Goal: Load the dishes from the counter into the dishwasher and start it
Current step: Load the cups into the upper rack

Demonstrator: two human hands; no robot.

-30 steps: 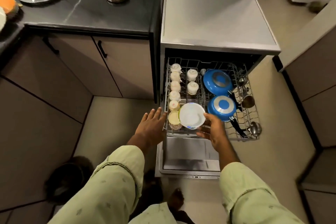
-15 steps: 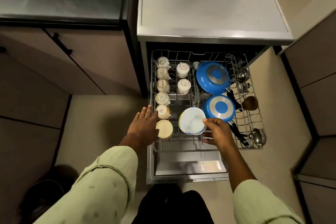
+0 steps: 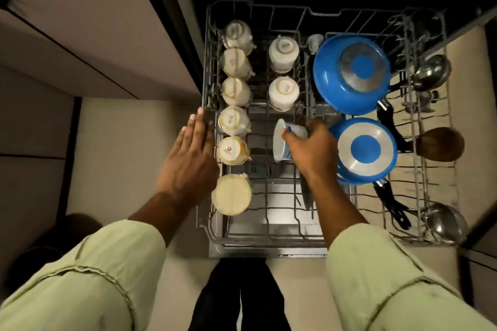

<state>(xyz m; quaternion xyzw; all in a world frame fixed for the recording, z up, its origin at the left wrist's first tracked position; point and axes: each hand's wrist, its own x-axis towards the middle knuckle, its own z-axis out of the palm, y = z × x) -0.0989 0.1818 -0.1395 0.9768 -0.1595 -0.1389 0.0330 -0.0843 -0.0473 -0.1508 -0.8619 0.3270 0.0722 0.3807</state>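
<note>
Since half a second ago, the white bowl has turned from mouth-up to standing on edge, mouth facing left. My right hand grips it from above, fingers curled round its body. Location of the bowl: middle lane of the dishwasher rack, just in front of two inverted white cups, between the left row of cups and the nearer blue pan. My left hand is flat, fingers straight and together, at the rack's left rim beside that row; contact with the wire cannot be confirmed. Steel ladles lie along the rack's right side.
</note>
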